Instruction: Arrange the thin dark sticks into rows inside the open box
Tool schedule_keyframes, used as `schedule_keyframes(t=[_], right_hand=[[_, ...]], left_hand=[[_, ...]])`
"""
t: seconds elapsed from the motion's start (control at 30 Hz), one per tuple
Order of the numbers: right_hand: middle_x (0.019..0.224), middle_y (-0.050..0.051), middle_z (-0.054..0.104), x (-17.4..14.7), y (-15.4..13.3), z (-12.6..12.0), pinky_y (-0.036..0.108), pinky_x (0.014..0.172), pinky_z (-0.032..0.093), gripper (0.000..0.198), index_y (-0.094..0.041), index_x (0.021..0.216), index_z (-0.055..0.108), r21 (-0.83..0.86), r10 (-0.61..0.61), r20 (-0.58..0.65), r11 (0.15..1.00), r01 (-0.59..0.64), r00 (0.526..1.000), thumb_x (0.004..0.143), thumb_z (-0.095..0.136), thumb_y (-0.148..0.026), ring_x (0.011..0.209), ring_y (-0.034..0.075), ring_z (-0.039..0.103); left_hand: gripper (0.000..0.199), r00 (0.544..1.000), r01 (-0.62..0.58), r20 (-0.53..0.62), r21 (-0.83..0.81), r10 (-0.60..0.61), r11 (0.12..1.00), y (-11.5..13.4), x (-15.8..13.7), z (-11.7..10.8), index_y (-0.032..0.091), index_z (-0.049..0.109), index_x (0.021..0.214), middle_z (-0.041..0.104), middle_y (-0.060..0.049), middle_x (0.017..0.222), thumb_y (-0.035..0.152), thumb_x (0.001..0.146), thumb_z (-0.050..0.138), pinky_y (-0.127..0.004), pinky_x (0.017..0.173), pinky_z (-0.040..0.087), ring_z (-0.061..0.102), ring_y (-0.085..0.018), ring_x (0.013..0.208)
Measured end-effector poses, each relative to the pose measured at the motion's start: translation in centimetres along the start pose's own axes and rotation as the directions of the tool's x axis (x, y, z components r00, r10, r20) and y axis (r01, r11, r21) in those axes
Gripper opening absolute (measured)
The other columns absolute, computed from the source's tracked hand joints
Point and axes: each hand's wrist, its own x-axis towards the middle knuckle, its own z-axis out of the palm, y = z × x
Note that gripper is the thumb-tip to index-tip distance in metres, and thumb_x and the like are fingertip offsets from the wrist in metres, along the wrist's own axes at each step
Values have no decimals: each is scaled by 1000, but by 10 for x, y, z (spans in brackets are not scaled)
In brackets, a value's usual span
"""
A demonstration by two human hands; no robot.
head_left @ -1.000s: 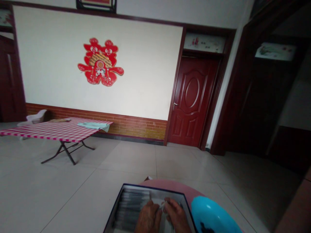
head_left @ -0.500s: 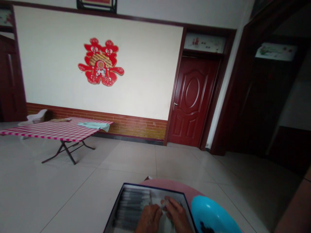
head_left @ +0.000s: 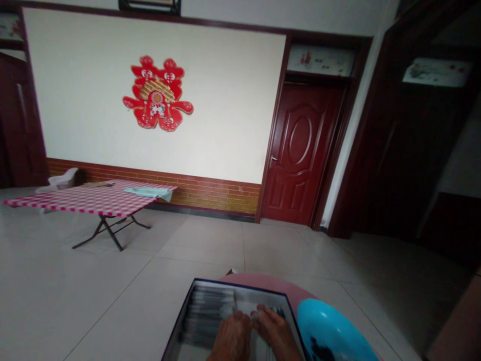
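Note:
My left hand (head_left: pixel 232 337) and my right hand (head_left: pixel 277 332) are close together over a shallow dark-edged box (head_left: pixel 240 286). The fingers of both hands are curled inward, nearly touching. A small pale thing seems to sit at the fingertips, mostly hidden and too blurred to name. Left of my hands, a row of long, thin dark pieces (head_left: pixel 208 313) with pale ends lies in the box. More thin pieces (head_left: pixel 278 311) show behind my right hand. Against the box's right side stands a bright blue basin (head_left: pixel 338 326) with small black pieces (head_left: pixel 319 349) in it.
The box and basin rest on a round pink table (head_left: pixel 274 284). Farther off stands a folding table (head_left: pixel 86 200) with a checked pink cover and a pale green cloth (head_left: pixel 148 192). A white chair (head_left: pixel 63 179) is behind it. A red door (head_left: pixel 296 150) is across the tiled floor.
My hands have drawn slightly closer together, and the pale thing between them is now more covered. The view has shifted a little; the box and basin stay put.

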Motion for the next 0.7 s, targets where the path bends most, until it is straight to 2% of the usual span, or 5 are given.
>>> schedule_keyframes(t=[0.1,0.27,0.47,0.57,0.7], right_hand=[[88,9,75,-1,-1,1,40,85,54,51,-16,84,75,12,22,1,1000,-22,1000,46,86,-48,91,29,69],[91,9,75,-4,-3,1,38,86,53,52,-16,85,75,13,40,1,999,-40,999,47,86,-49,94,28,68],[88,7,75,-14,-10,3,36,85,52,45,-18,81,74,-7,99,33,995,-99,995,50,84,-50,91,26,68],[86,7,74,-15,-11,6,35,82,52,45,-18,79,74,-24,106,-24,994,-107,994,48,84,-49,88,26,69],[91,9,75,-8,-7,7,36,82,52,49,-18,85,74,-43,25,-54,999,-27,998,49,83,-51,92,28,68]], left_hand=[[21,997,36,69,45,-39,998,5,5,-10,20,60,91,68,-5,77,9,85,43,-23,54,46,65,-17,61],[24,978,67,195,74,-81,995,11,9,-17,19,60,97,69,-6,84,5,82,49,-23,56,46,66,-18,63],[33,926,135,337,125,-170,983,19,7,-16,18,61,110,69,-12,100,3,85,44,-31,70,52,69,-23,81],[34,907,177,367,111,-206,978,22,10,-19,18,61,113,69,-13,104,5,86,44,-33,73,53,68,-25,86],[25,904,279,331,20,-269,960,17,15,-19,21,65,103,71,-9,92,16,93,42,-29,66,52,69,-22,78]])
